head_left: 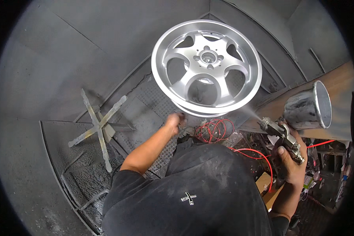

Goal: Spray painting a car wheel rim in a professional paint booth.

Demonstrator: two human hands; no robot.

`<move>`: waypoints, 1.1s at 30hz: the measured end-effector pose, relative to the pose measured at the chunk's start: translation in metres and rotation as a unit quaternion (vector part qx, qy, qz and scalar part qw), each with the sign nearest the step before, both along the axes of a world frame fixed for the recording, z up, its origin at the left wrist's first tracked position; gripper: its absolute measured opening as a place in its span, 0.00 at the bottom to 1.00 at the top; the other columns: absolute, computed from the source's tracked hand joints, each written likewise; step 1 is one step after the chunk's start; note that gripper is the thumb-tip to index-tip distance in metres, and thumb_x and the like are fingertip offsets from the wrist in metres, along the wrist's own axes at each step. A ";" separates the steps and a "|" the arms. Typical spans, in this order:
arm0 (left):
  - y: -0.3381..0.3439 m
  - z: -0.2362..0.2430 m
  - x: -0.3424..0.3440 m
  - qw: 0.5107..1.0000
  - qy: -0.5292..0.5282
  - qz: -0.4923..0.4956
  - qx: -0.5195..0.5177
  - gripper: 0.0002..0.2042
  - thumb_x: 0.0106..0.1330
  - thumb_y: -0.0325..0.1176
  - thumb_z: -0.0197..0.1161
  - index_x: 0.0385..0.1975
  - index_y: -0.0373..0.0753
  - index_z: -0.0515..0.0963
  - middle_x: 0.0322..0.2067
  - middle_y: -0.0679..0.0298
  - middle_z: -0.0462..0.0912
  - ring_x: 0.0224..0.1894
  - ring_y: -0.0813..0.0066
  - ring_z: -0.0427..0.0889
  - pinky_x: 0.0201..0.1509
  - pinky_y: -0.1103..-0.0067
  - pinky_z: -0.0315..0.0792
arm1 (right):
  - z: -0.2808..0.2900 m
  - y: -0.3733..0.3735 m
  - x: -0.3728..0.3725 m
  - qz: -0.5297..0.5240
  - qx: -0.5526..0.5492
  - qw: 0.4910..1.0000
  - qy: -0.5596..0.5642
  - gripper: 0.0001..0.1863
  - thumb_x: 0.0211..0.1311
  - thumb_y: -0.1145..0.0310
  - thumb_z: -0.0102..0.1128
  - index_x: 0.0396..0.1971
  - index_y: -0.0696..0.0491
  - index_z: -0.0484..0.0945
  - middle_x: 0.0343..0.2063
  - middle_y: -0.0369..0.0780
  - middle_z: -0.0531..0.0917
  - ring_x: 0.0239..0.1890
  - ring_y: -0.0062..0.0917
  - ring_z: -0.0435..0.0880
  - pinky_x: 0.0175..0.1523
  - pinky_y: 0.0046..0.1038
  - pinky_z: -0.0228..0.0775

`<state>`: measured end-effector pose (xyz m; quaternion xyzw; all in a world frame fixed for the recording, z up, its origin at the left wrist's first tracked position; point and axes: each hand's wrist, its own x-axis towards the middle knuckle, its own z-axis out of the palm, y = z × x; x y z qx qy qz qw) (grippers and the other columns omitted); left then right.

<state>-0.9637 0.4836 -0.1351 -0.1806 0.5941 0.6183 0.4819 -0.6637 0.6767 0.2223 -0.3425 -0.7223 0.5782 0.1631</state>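
A silver alloy wheel (187, 80) with curved spokes and round openings is held up in front of me, its face tilted toward me. My right hand (292, 163) grips a metal spray gun (278, 135), fingers wrapped round its body. On the gun sits a paint-smeared metal cup (301, 110), tipped sideways. A pale mist leaves the nozzle toward the wheel's lower right rim. My left hand (174, 122) is just below the wheel's lower left edge. Motion smears its fingers, so I cannot make out whether it touches the rim or holds anything.
A tape-wrapped cross-shaped stand (98, 128) is at the left. Below the wheel, a red hose (214, 130) lies coiled on the floor. Grey booth walls (86, 51) surround the wheel. At the right are a brown panel (336, 92) and cardboard (263, 182).
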 end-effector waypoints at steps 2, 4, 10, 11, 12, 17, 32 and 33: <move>-0.005 -0.007 -0.023 0.999 0.039 0.009 -0.008 0.09 0.66 0.26 0.48 0.40 0.29 0.73 0.35 0.55 0.78 0.36 0.63 0.79 0.43 0.70 0.79 | -0.003 -0.003 0.000 0.031 0.061 0.998 0.000 0.32 0.56 0.59 0.67 0.56 0.63 0.71 0.42 0.42 0.81 0.42 0.23 0.78 0.51 0.23 0.66; -0.004 -0.008 -0.034 0.989 0.013 0.145 0.017 0.09 0.65 0.25 0.48 0.40 0.28 0.74 0.35 0.54 0.78 0.34 0.63 0.79 0.42 0.70 0.80 | -0.003 -0.006 -0.001 0.043 -0.007 0.999 -0.015 0.31 0.56 0.60 0.67 0.56 0.63 0.72 0.39 0.41 0.81 0.38 0.21 0.78 0.46 0.21 0.67; 0.023 0.001 0.035 1.000 -0.001 -0.031 -0.006 0.11 0.62 0.20 0.48 0.42 0.30 0.74 0.38 0.54 0.77 0.37 0.64 0.79 0.43 0.70 0.80 | -0.012 -0.013 -0.019 0.078 -0.029 0.996 0.036 0.29 0.57 0.61 0.66 0.55 0.63 0.72 0.35 0.39 0.81 0.27 0.16 0.75 0.33 0.19 0.67; 0.025 0.009 0.044 0.999 -0.003 -0.033 -0.006 0.11 0.62 0.20 0.48 0.42 0.30 0.74 0.38 0.54 0.77 0.37 0.64 0.79 0.43 0.70 0.80 | -0.012 -0.011 -0.016 0.076 -0.029 0.996 0.034 0.29 0.57 0.61 0.66 0.55 0.63 0.72 0.35 0.39 0.81 0.27 0.16 0.75 0.33 0.19 0.67; 0.026 0.017 0.051 0.999 -0.013 -0.040 0.005 0.11 0.62 0.20 0.48 0.42 0.30 0.74 0.38 0.54 0.77 0.36 0.64 0.80 0.42 0.71 0.80 | -0.010 -0.007 -0.012 0.057 -0.015 0.998 0.016 0.30 0.56 0.60 0.66 0.54 0.63 0.73 0.38 0.41 0.82 0.31 0.18 0.77 0.38 0.20 0.69; 0.007 0.008 0.017 0.994 -0.009 -0.105 -0.027 0.11 0.63 0.22 0.48 0.42 0.30 0.75 0.36 0.56 0.78 0.37 0.68 0.80 0.40 0.74 0.79 | -0.004 0.000 0.003 0.003 0.017 1.000 -0.010 0.33 0.55 0.57 0.67 0.55 0.64 0.72 0.49 0.44 0.80 0.53 0.29 0.75 0.62 0.28 0.59; 0.040 0.046 0.053 0.996 -0.087 0.012 0.028 0.11 0.63 0.19 0.47 0.43 0.32 0.73 0.42 0.57 0.76 0.42 0.68 0.77 0.43 0.75 0.81 | -0.018 -0.007 -0.010 0.018 -0.025 0.999 0.020 0.31 0.57 0.59 0.65 0.55 0.64 0.72 0.46 0.43 0.81 0.45 0.24 0.77 0.55 0.25 0.64; 0.040 0.038 0.059 0.996 -0.088 0.017 0.029 0.11 0.63 0.19 0.47 0.43 0.32 0.73 0.42 0.57 0.76 0.42 0.68 0.77 0.43 0.75 0.81 | -0.016 -0.006 -0.009 0.005 0.003 1.000 0.015 0.31 0.56 0.59 0.66 0.55 0.63 0.72 0.47 0.43 0.80 0.48 0.25 0.76 0.58 0.26 0.62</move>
